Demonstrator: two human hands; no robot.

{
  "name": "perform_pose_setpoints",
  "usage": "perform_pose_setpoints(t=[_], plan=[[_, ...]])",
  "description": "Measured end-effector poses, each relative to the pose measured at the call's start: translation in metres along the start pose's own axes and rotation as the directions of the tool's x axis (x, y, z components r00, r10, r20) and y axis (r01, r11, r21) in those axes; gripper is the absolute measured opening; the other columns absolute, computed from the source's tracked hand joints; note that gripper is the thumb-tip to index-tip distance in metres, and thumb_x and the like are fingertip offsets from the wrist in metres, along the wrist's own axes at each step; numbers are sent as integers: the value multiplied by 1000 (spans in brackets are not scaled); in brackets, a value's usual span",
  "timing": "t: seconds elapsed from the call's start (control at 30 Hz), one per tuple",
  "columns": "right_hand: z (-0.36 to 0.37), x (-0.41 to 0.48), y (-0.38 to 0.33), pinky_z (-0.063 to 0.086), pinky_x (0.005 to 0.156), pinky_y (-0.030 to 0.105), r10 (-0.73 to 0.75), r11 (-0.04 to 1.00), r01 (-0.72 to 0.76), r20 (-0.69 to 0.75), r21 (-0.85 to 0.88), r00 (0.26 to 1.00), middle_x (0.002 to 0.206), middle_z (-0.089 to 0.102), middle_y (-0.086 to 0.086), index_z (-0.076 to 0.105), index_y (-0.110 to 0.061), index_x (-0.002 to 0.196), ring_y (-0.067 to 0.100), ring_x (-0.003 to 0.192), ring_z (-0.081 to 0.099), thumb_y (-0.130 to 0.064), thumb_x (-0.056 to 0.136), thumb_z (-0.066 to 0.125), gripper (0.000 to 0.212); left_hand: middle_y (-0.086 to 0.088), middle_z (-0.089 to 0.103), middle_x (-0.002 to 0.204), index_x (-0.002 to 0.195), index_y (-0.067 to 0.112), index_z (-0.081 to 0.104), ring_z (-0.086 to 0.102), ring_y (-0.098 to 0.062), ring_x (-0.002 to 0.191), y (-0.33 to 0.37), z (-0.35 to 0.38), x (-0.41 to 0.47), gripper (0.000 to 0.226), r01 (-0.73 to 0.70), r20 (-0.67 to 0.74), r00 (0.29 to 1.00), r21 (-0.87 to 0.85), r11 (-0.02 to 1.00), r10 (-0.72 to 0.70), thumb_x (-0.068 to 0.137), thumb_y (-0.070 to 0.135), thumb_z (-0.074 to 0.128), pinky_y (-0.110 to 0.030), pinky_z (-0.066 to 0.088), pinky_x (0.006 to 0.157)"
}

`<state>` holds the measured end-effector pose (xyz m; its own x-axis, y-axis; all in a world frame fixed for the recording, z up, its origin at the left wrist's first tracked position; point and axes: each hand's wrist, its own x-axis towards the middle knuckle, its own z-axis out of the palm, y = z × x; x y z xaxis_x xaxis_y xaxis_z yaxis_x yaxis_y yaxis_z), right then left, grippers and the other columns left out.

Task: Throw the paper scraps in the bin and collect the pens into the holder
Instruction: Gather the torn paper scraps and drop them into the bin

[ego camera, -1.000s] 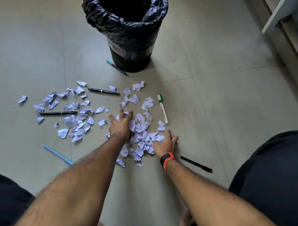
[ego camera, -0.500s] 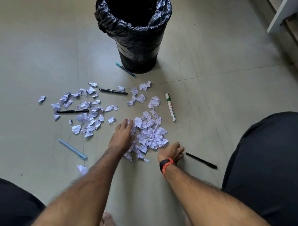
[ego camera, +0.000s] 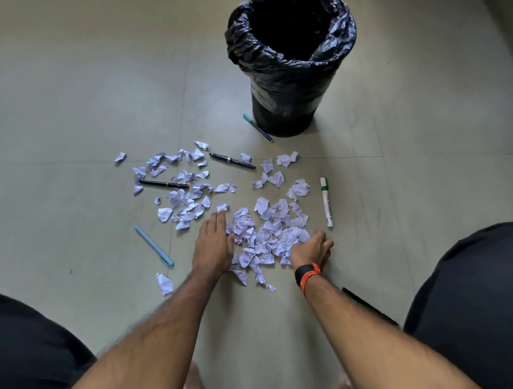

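Several white paper scraps [ego camera: 265, 232] lie heaped on the tiled floor between my hands. My left hand [ego camera: 213, 246] rests flat against the heap's left side, fingers together. My right hand [ego camera: 312, 247], with an orange and black wristband, curls against the heap's right edge. More scraps [ego camera: 184, 194] are scattered further left. A bin [ego camera: 290, 63] lined with a black bag stands beyond. Pens lie around: two black ones [ego camera: 231, 160] [ego camera: 163, 184], a teal one [ego camera: 257, 127] by the bin, a light blue one [ego camera: 153, 246], a white marker [ego camera: 326, 201], and a black pen [ego camera: 369, 307] under my right forearm. No holder shows.
My knees in dark shorts fill the lower left [ego camera: 30, 351] and lower right [ego camera: 474, 296] corners. One lone scrap [ego camera: 164, 283] lies near my left forearm. Bare tile stretches left and right of the bin.
Both hands have pushed the scraps inward into a tighter heap. My right hand moved up against the pile's edge. The view shifted so the bin sits further right.
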<state>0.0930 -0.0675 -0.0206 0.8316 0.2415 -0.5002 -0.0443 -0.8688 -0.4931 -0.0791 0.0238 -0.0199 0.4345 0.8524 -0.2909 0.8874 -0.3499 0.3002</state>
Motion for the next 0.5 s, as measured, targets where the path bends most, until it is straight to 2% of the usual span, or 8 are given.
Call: perform_pose_setpoints(t=[0.13,0.23,0.3,0.37,0.43,0.5], plan=[[12,-7,-9,45,95,39,-59,998,58,84,15,995,133,38,17,46,-4,131,42,112,53,3,84,49,47,-16,20,157,152,4,17,16,-30,146,-11,3,-5,60,160,10,987,-36,986,-159,101,26,40,-39,15,121],[11,-6,-25,41,94,39,-121,993,121,4,-10,993,133,40,17,47,-6,128,41,118,46,3,83,48,46,-16,19,157,151,4,18,13,-30,147,-14,4,-5,61,193,-48,979,-63,979,-196,97,10,45,-38,14,122],[7,7,-42,37,96,37,-223,975,222,-35,-31,974,132,43,18,50,-6,126,38,122,43,5,81,50,46,-15,16,158,152,8,16,11,-30,147,-21,4,-2,67,233,-41,971,-77,970,-236,94,6,51,-37,14,121],[4,31,-63,36,102,37,-384,920,383,5,-86,923,133,44,17,54,-9,127,35,126,41,4,83,52,46,-11,5,161,154,15,8,4,-32,148,-28,7,0,81,267,65,963,-78,961,-262,92,15,61,-40,16,120],[3,61,-90,36,105,39,-523,821,532,103,-205,846,136,43,16,53,-12,129,35,129,39,0,86,50,45,-7,-10,162,154,23,-5,-7,-34,149,-30,12,0,95,282,204,942,-40,959,-268,90,24,65,-44,23,117],[6,90,-119,31,109,39,-580,709,624,231,-329,781,145,36,17,47,-14,137,35,134,33,-3,89,48,49,-7,-18,161,153,25,-13,-14,-35,148,-29,17,-1,98,288,260,925,-3,958,-277,91,24,63,-45,26,115]])
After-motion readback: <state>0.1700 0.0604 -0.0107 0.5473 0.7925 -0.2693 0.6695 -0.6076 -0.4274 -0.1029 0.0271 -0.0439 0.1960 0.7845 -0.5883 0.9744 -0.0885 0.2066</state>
